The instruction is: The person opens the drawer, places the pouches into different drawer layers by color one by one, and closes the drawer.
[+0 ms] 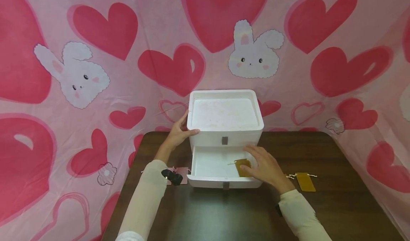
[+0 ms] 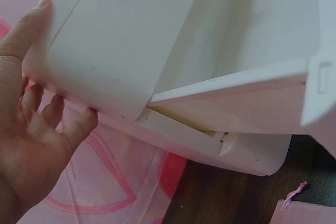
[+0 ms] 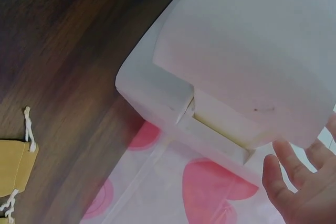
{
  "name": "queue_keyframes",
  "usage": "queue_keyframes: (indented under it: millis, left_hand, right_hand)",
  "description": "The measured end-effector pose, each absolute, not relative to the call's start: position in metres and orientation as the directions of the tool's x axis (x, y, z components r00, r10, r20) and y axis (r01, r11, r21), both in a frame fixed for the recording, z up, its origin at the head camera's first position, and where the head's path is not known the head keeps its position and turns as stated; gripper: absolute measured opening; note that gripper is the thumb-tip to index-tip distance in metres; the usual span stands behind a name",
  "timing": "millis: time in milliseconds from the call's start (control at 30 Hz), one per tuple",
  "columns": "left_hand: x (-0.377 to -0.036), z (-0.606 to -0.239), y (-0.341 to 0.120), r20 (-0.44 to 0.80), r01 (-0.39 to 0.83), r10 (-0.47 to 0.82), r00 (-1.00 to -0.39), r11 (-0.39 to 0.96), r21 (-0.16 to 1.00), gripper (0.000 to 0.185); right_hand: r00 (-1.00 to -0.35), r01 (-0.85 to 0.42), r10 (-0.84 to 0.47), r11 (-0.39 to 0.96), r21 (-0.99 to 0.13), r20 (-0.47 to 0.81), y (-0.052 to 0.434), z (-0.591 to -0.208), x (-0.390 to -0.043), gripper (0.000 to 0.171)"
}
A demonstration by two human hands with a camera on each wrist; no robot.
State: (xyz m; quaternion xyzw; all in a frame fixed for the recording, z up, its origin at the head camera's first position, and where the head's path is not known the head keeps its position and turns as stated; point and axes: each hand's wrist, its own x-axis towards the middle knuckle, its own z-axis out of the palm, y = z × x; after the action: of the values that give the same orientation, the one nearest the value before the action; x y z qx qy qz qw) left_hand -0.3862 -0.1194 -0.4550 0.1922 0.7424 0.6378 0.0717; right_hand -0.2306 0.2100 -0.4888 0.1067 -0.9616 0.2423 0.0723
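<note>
At the centre of the head view a white plastic two-drawer storage box [image 1: 225, 121] stands on a dark brown wooden table [image 1: 336, 198], its lower drawer [image 1: 221, 169] pulled out toward the viewer. The left hand [image 1: 179, 132] steadies the box at its upper-left corner — thumb hooked over the front edge, fingers lying against the side wall, as the left wrist view confirms [image 2: 37, 124]. The right hand [image 1: 264, 166] lies over the right part of the open drawer with fingers nearly straight, fingertips resting on a small mustard-yellow drawstring pouch [image 1: 242, 167] inside it; whether the fingers pinch the pouch I cannot tell.

A second mustard pouch [image 1: 305, 181] lies on the table at the right, just beyond the right wrist, and a pink pouch [image 1: 181, 175] sits left of the drawer, partly hidden behind the left forearm.

To handle this well, I judge the left hand should keep bracing the box so it does not slide, while the right lays the pouch flat with its cord tucked inside the drawer walls — clear of the front lip.
</note>
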Motion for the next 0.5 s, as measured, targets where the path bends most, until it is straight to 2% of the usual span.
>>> queue_keyframes:
  millis: [500]
  left_hand:
    - [-0.385, -0.452, -0.118, 0.122, 0.167, 0.38, -0.917, 0.088, 0.982, 0.099]
  right_hand:
    - [-0.984, -0.152, -0.095, 0.885, -0.44, 0.149, 0.231, -0.486, -0.22, 0.072]
